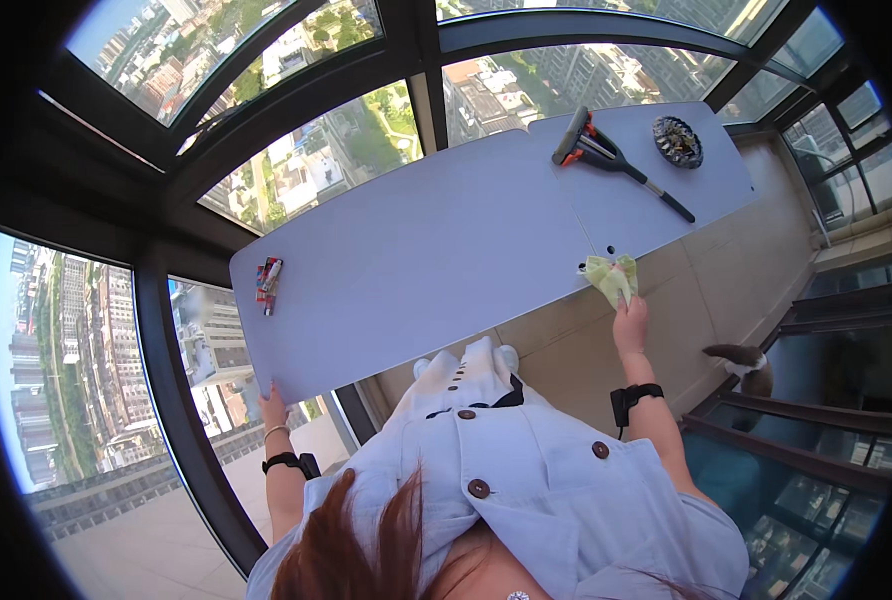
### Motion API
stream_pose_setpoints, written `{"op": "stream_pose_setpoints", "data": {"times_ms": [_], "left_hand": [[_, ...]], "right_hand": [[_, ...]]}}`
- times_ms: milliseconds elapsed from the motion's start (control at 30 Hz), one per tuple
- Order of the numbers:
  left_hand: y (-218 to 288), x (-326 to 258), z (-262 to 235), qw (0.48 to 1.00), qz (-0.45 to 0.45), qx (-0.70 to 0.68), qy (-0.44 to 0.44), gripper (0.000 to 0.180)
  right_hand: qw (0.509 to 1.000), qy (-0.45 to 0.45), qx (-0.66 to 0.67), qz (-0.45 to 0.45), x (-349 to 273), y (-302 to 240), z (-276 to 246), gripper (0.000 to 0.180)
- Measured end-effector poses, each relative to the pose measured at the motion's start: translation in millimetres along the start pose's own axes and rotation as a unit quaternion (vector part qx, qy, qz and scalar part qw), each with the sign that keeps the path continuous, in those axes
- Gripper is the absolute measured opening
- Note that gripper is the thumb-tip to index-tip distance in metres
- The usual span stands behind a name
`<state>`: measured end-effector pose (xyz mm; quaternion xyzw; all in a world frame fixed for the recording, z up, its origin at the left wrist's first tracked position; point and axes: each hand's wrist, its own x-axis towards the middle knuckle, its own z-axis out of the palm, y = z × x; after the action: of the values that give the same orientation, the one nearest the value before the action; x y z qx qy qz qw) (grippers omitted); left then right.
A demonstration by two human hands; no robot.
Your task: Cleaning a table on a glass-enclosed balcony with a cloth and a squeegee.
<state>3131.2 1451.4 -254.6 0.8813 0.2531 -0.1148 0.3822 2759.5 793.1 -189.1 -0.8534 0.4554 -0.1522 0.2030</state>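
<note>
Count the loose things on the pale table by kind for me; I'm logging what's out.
Cloth, held in the right hand at the near edge: 1
Squeegee: 1
Dark dish: 1
Small red-and-white packs: 1 cluster, number unclear
Total: 4

The left hand rests on the table corner.

Looks like a glassed-in high-rise balcony at someone's home: dark-framed windows (296,110) wrap around the long white table (446,250), city blocks far below, beige floor tiles (586,350) beside the table, and a cat (741,362) near it.
</note>
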Motion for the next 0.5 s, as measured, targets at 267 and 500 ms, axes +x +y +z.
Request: {"op": "stream_pose_setpoints", "data": {"times_ms": [267,500], "left_hand": [[-6,-7,-25,0.981,-0.109,-0.154,-0.051,0.055],[8,-8,-15,0.988,-0.086,-0.124,-0.022,0.054]], "right_hand": [[0.934,0.063,0.232,0.266,12,21,4,0.040],[0.976,-0.063,0.046,0.203,29,18,33,0.054]]}}
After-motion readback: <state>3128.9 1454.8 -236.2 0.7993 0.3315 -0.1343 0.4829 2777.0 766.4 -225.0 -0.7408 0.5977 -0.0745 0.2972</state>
